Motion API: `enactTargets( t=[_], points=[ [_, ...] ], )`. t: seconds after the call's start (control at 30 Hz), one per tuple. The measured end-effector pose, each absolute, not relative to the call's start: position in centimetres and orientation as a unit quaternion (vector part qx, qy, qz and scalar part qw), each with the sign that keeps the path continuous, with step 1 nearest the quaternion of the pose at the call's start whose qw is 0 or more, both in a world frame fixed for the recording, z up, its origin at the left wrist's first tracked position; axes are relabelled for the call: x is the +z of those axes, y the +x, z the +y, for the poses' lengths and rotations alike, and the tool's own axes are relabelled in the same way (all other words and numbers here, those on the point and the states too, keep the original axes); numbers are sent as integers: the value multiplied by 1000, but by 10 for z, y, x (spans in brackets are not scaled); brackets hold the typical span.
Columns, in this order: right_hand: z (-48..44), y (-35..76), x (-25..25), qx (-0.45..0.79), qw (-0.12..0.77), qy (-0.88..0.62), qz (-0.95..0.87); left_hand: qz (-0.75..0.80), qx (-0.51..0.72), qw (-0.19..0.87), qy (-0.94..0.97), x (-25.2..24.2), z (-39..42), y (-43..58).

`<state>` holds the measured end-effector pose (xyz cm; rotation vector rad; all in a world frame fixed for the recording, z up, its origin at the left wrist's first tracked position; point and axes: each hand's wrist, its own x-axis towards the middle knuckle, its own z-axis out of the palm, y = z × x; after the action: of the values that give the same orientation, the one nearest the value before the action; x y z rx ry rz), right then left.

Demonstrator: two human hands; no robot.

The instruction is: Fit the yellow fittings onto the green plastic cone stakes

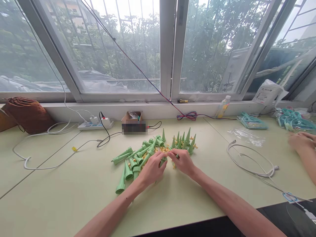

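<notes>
My left hand [153, 168] is closed round a green cone, which shows between its thumb and fingers. Close beside it, my right hand [181, 160] has its fingers pinched together, with a small dark green bit showing at them. The fingertips of both hands nearly meet. Several green cones [120, 184] lie in a loose pile to the left, partly behind my left hand. Small yellow pieces [163, 149] are scattered just beyond my fingers. More green cones [188, 135] stand upright in a group behind my right hand, with yellow pieces among them.
A power strip [95, 125], a small cardboard box [132, 116] and a bottle [223, 107] stand along the window side. A coiled white cable [251, 172] and a clear plastic bag [247, 136] lie to the right. Another person's hands [302, 141] are at the right edge near teal items [296, 121].
</notes>
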<state>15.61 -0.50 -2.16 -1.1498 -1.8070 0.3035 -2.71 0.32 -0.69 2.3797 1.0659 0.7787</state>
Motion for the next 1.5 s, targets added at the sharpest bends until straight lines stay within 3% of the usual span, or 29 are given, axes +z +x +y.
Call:
enactTargets(
  t=[0.33, 0.57, 0.77, 1.5],
  points=[
    [-13, 152, -8, 43, 573, -469, -671, 387, 300, 211, 846, -9, 4, -26],
    [-19, 149, -7, -37, 668, -374, -643, 383, 313, 220, 841, -9, 2, -26],
    [-20, 142, -11, -24, 612, -324, -721, 383, 331, 201, 839, -10, 4, -27],
    [-17, 141, -26, 124, 490, -455, -733, 386, 386, 188, 817, -5, 1, -25]
  ],
)
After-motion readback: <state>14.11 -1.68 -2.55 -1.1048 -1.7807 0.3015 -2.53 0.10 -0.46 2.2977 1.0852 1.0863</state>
